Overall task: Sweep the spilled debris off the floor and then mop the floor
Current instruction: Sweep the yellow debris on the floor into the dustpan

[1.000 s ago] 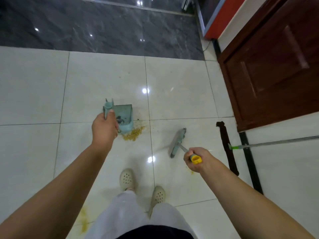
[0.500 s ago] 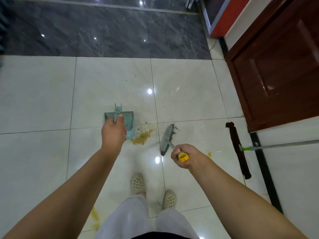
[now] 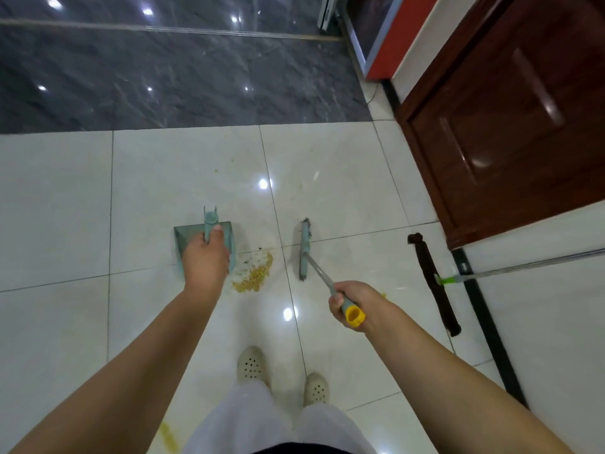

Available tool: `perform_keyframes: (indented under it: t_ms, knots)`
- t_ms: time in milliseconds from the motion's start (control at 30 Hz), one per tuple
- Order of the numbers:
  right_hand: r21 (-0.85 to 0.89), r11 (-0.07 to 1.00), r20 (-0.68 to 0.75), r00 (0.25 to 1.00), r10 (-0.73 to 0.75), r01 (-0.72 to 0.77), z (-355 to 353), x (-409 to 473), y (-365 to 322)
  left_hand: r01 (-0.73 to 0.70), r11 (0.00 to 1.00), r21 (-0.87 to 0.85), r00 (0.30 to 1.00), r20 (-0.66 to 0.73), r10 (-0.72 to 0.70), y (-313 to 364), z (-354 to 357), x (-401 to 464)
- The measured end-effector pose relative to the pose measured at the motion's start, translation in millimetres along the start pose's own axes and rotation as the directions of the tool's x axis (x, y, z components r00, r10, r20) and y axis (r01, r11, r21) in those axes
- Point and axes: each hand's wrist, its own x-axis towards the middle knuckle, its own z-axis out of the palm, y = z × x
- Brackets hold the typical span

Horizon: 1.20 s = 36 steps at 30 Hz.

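Presently, what shows:
Left hand: the left hand (image 3: 205,261) has its fingers wrapped around the upright handle of the teal dustpan (image 3: 200,235), thumb lying along the handle's top.
Dustpan: it sits on the white floor tiles (image 3: 59,204), directly under those fingers, its open lip facing the debris.
Debris: a small heap of yellow crumbs (image 3: 253,276) lies just right of the left fingers, touching or nearly touching the dustpan's lip; a few dark specks sit at its far edge.
Right hand: the right hand (image 3: 355,301) is clenched around the broom's grey handle just below its yellow end cap (image 3: 353,314).
Broom: the teal broom head (image 3: 305,251) lies ahead and left of the right fingers, between them and the heap, apart from the crumbs.
Mop: a dark flat mop (image 3: 432,283) with a green joint and metal pole lies on the floor well right of the right fingers.
Other marks: a yellow smear (image 3: 168,437) shows near the left forearm.
Feet: two pale perforated clogs (image 3: 250,363) stand below both hands.
Surroundings: a dark wooden door (image 3: 510,119) stands on the right.
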Motion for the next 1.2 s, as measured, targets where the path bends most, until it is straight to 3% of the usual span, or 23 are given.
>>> perform_keyframes:
  t_ms: [200,400,667,900,1200]
  knots:
    - [0.015,0.998,-0.138,0.988,-0.064,0.066,-39,21,-41,0.011,1.0,0.023,0.999,0.041,-0.012,3,10,12]
    - [0.022,0.996,-0.176,0.981,-0.084,0.089,-55,51,-79,0.009,1.0,0.017,0.994,0.109,-0.01,4,13,24]
    - [-0.211,0.977,-0.095,0.994,-0.057,0.035,-4,78,-65,0.012,1.0,0.016,0.994,0.107,-0.014,5,16,33]
    - [-0.52,0.854,-0.02,1.0,0.006,-0.016,50,62,-26,0.032,0.999,0.0,0.996,0.079,-0.032,10,13,35]
    - [-0.528,0.849,0.031,0.999,-0.019,0.033,56,39,-39,0.009,0.999,0.047,1.0,0.001,-0.009,27,23,29]
